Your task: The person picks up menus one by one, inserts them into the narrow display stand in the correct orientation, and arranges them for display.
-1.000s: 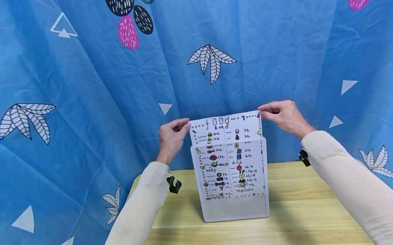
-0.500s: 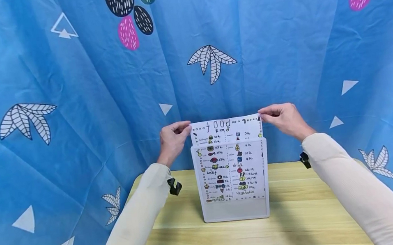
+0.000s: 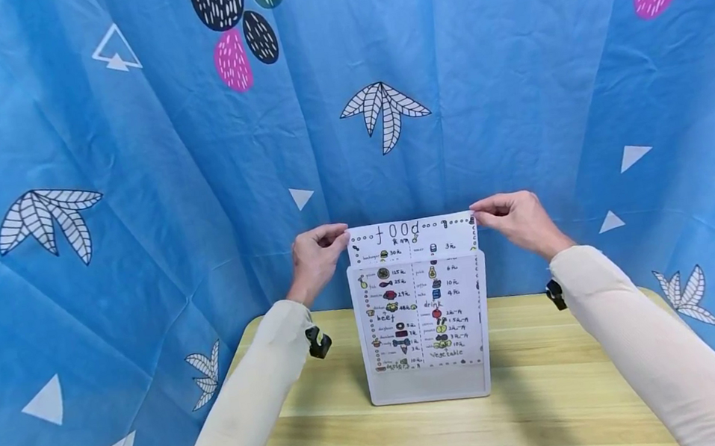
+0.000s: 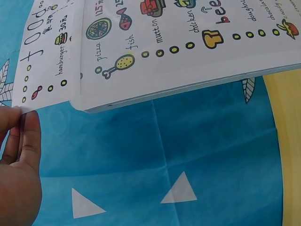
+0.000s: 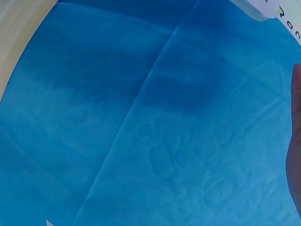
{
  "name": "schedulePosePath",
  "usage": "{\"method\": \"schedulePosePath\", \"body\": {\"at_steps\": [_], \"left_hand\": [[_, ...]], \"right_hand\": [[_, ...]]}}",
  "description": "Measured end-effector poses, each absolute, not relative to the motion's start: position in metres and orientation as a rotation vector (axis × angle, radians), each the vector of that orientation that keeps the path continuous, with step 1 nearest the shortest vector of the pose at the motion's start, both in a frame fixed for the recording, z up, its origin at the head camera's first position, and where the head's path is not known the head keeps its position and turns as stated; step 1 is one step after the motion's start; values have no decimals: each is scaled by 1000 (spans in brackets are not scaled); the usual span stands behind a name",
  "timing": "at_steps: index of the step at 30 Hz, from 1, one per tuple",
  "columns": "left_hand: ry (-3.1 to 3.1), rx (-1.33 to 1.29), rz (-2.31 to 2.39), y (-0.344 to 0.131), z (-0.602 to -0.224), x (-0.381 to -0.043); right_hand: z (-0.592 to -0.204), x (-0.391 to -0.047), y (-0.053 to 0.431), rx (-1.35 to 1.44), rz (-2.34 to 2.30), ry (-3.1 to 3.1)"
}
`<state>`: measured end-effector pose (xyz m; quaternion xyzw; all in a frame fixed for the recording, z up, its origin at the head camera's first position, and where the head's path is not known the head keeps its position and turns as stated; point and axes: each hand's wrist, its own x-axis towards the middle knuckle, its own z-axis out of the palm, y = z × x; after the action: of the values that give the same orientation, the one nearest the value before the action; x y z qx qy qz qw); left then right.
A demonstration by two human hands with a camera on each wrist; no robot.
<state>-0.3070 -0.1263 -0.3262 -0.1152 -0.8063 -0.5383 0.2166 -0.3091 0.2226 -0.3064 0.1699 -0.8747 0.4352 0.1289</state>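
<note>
A paper food menu with drawings and prices stands partly inside a clear, white-edged display holder. Its top strip, headed "food", sticks out above the holder's upper edge. My left hand pinches the menu's top left corner between thumb and fingers; the left wrist view shows that corner in the fingertips of the left hand. At the top right corner, my right hand pinches the sheet the same way. In the right wrist view only a sliver of the right hand shows, and its grip lies outside that frame.
The holder stands upright on a light wooden table. Close behind and to both sides hangs a blue patterned curtain. Black wrist straps show at both cuffs.
Both hands have moved down a little with the menu, which has slid deeper into the holder. Less of its top strip sticks out. The holder has stayed in place.
</note>
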Motion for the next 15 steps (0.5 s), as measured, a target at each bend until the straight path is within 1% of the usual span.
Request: {"method": "schedulePosePath", "body": {"at_steps": [15], "left_hand": [[-2249,-320,-1481,-127,-332,-307]], "right_hand": [[-313,-311,223,480,1197,-2559]]}}
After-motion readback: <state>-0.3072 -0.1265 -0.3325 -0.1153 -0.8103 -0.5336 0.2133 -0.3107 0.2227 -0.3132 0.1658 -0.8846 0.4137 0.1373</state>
